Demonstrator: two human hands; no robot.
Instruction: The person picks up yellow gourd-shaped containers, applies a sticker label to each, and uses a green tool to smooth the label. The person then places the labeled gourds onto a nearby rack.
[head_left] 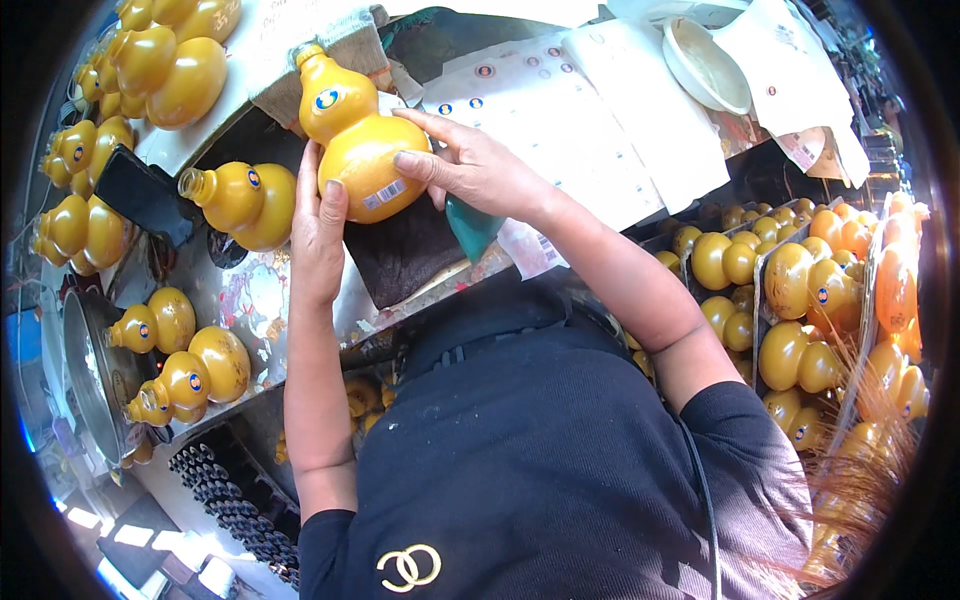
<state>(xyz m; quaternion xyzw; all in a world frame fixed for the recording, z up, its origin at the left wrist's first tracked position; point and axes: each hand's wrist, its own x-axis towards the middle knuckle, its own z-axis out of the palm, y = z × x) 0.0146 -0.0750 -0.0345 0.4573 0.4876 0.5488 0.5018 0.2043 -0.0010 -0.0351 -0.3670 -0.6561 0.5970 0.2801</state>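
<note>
A yellow gourd-shaped bottle (372, 150) lies tilted between my two hands, its neck pointing to the far left. Its small upper bulb bears a round blue sticker (327, 99); a white barcode label (384, 194) sits low on the larger bulb. My left hand (320, 220) is closed against the near left side, its thumb upright and the other fingers partly hidden. From the right, my right hand (475, 165) grips the large bulb, thumb on the front and fingers around the side. Under the bottle is a dark cloth (400, 262).
Close by my left hand lies another gourd bottle (240, 203), with several more along the left edge. Sticker sheets (540, 120) spread to the right, beyond a green object (472, 228). A pale bowl (706, 65) stands far right; crates of gourd bottles (790, 270) are below it.
</note>
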